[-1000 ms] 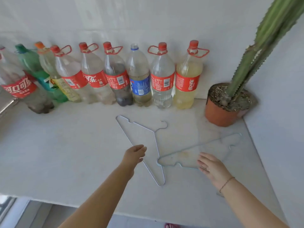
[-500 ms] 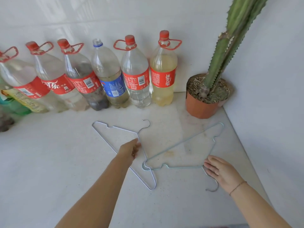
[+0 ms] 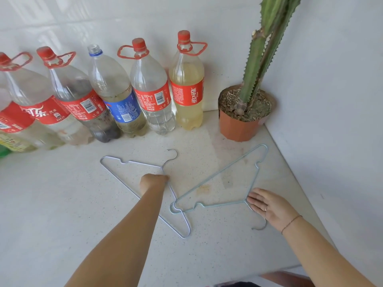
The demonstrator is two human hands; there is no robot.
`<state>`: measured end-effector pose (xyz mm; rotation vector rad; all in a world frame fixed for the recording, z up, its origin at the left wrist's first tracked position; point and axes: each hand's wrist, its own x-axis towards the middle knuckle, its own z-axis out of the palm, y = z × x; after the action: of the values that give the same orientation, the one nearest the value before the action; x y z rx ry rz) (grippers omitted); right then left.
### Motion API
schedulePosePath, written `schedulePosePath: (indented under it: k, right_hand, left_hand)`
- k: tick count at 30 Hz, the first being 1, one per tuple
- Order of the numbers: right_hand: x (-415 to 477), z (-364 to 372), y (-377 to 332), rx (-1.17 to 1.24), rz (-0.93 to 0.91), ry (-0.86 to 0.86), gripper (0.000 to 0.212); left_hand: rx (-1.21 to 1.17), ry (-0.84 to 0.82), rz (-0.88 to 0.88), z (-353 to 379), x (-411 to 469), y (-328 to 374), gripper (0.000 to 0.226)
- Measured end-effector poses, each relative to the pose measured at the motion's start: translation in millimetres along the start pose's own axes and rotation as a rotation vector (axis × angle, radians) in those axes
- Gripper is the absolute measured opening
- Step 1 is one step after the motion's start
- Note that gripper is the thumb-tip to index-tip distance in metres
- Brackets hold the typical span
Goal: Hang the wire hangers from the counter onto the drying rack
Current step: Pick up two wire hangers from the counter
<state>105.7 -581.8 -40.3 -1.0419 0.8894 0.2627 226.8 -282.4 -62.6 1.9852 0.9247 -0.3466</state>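
L hand [image 3: 153, 181] curled at neck of 1 hanger [image 3: 124, 162], grip unclear; R hand [image 3: 269, 206] flat, fingers spread, on 2nd hanger [image 3: 215, 205], both on worktop [image 3: 62, 204].

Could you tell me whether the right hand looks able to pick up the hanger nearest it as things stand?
Probably yes: the right hand already rests flat on the right hanger's neck, nothing covering it.

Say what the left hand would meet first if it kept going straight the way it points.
Probably the chrome hook of the silver wire hanger under the left hand; past that, bare white counter. Depth is uncertain.
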Motion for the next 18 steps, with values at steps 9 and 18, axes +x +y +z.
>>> schedulePosePath:
  k: [9, 18]
  right_hand:
    - [-5, 10, -5, 0.01, 0.096, -0.04, 0.016]
    - [-11, 18, -13, -0.364, 0.121, -0.033, 0.026]
  left_hand:
    - [-0.289, -0.163, 0.02, -5, -18, -2, 0.013]
    - [-0.329, -0.452, 0.102, -5, -73, -32, 0.015]
